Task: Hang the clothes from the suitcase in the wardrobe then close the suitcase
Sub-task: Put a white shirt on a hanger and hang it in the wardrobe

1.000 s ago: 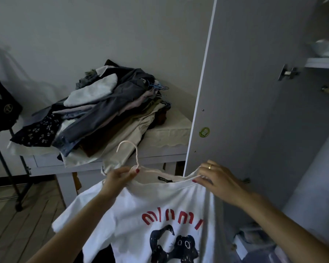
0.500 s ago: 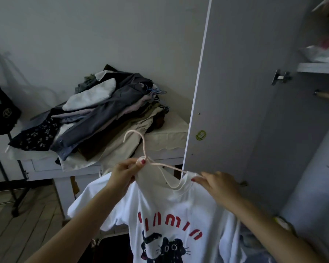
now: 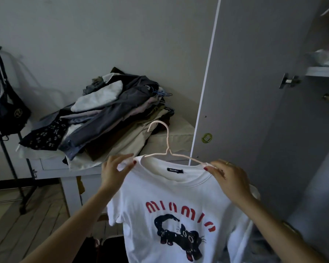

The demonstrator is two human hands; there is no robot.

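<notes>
While hanger (image 3: pixel 166 149) sits in collar, left hand (image 3: pixel 115 172), right hand (image 3: pixel 229 179) pinch T-shirt (image 3: pixel 171 215) shoulders

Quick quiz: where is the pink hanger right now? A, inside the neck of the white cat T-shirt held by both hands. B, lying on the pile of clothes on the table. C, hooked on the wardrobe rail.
A: the pink hanger sits in the collar of the white T-shirt, whose shoulders the left hand and right hand pinch.
</notes>
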